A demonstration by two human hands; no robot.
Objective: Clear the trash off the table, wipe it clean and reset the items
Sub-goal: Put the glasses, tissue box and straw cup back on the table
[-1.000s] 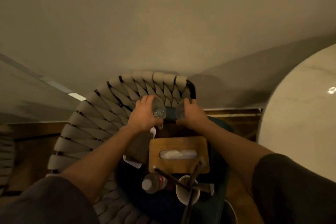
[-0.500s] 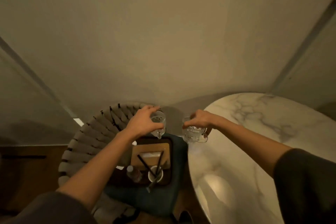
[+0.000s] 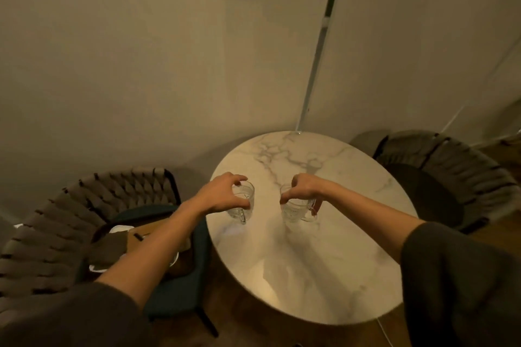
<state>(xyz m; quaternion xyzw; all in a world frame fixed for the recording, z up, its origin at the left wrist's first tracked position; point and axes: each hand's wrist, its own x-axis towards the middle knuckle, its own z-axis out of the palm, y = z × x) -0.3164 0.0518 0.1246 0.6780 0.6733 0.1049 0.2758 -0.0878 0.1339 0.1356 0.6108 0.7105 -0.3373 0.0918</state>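
Note:
A round white marble table (image 3: 324, 276) fills the middle right. My left hand (image 3: 222, 194) grips a clear glass mug (image 3: 244, 205) by its rim, over the table's left part. My right hand (image 3: 303, 190) grips a second clear glass mug (image 3: 297, 210) from above, near the table's middle. Both mugs sit at or just above the tabletop; I cannot tell whether they touch it. The mug handles point toward me.
A woven chair (image 3: 70, 220) with a teal seat stands left of the table, holding a wooden tray (image 3: 141, 234) with items partly hidden by my left arm. A second dark woven chair (image 3: 451, 177) stands at the right. Walls close in behind the table.
Both hands lifted the two mugs off the tray on the left chair and carried them right, over the marble table. My view swung right with them.

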